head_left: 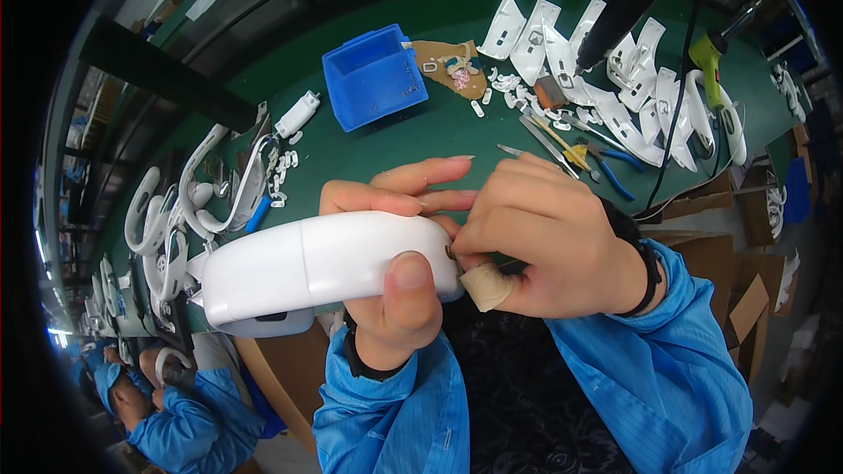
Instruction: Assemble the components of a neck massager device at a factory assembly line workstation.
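A smooth white plastic housing (351,246), long and rounded with a seam across it, lies sideways above the table's near edge. My left hand (404,298) grips its right part, thumb on the near face and fingers along the far side. At the housing's right end, my right hand (553,237) is closed in a pinch. A tiny dark bit shows at those fingertips, too small to name. Tan tape (486,287) wraps my right thumb.
Beyond my hands stands a blue bin (373,79) with small screws. White curved shells (562,53), blue-handled pliers (615,177) and a green power screwdriver (707,61) lie at the right. Curved white parts (189,184) crowd the left. A co-worker in blue (189,412) sits at lower left.
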`<state>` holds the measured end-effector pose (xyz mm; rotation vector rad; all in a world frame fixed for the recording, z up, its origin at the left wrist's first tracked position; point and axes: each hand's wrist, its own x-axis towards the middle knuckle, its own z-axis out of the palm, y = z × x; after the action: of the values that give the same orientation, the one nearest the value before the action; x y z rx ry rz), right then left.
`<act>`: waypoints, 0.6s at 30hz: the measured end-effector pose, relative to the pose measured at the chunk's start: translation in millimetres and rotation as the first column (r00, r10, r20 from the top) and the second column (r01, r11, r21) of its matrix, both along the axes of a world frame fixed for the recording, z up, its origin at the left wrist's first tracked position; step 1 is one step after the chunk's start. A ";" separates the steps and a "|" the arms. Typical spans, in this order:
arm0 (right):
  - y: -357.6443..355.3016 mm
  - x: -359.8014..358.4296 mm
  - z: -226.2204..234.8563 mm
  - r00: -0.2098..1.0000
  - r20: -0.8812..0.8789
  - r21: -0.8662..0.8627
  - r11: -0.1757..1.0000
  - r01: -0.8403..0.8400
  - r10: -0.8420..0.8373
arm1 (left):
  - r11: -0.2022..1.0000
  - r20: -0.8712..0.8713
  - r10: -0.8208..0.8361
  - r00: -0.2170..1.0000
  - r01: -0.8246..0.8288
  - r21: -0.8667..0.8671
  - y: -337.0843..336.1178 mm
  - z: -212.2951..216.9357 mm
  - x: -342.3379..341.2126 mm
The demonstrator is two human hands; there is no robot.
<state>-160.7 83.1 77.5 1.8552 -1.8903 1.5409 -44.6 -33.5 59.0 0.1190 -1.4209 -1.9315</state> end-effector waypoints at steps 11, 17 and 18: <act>2.5 -4.6 1.6 0.949 0.294 0.049 0.990 -0.136 0.115 | 1.000 0.054 -0.002 0.999 0.003 -0.018 -1.4 1.9 -1.0; 1.7 -3.9 3.5 0.909 0.385 0.076 0.977 -0.202 0.158 | 0.997 0.045 0.051 0.998 -0.048 -0.056 -2.8 0.1 1.2; 1.0 -4.1 3.8 0.911 0.381 0.082 0.975 -0.205 0.159 | 0.997 0.040 0.054 0.998 -0.052 -0.051 -3.9 -0.3 1.7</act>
<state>-164.9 84.1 81.4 1.9492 -2.0468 2.0091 -42.8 -37.4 58.6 0.1731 -1.4777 -1.8587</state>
